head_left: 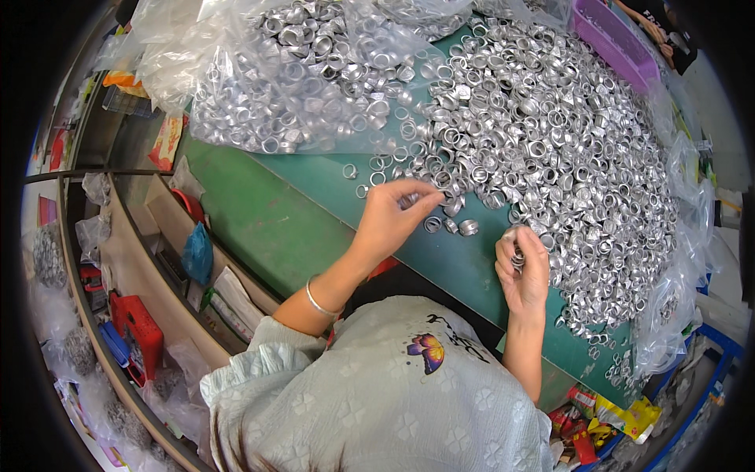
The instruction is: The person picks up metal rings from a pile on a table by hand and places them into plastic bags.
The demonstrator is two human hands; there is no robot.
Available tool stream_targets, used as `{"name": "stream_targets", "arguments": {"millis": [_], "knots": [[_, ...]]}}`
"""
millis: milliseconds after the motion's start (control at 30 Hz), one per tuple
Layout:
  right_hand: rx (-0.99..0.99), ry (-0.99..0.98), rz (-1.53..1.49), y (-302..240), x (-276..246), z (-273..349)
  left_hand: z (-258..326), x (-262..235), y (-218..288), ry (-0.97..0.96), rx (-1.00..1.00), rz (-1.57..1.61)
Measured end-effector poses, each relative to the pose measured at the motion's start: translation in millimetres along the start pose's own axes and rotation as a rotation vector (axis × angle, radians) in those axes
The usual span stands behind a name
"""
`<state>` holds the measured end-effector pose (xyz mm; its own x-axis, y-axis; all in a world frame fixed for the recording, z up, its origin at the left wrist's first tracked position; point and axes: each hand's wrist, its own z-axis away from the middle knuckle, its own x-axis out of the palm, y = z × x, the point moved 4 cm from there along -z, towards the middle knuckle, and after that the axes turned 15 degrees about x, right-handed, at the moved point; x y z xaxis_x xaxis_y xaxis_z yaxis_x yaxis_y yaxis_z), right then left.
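A broad heap of silver metal rings point(543, 141) covers the right and far side of the green table. My left hand point(389, 220) reaches to the heap's near left edge, thumb and fingers bent together around metal rings point(408, 201). A few loose rings point(451, 226) lie just right of its fingertips. Closer to me on the right, my right hand point(525, 269) is raised at the heap's near edge, its fingers curled around metal rings point(517, 258). Exactly how many rings each hand has cannot be made out.
A clear plastic bag point(259, 94) full of rings lies at the far left. A purple basket point(613, 43) stands at the far right, near another person's hand point(651, 30). Shelves on the left hold a red container point(138, 334). Colourful packets point(605, 417) fill the lower right corner.
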<state>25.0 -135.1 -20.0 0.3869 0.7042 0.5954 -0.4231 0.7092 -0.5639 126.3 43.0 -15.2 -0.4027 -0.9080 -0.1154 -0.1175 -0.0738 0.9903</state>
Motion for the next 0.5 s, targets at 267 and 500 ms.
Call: {"name": "stream_targets", "arguments": {"millis": [267, 500], "knots": [[-0.61, 0.853, 1.496, -22, 36, -35, -34, 13, 3, -0.129, 0.301, -0.68], [-0.564, 0.72, 1.203, -21, 17, -34, -31, 0, -7, -0.014, 0.084, -0.046]]}}
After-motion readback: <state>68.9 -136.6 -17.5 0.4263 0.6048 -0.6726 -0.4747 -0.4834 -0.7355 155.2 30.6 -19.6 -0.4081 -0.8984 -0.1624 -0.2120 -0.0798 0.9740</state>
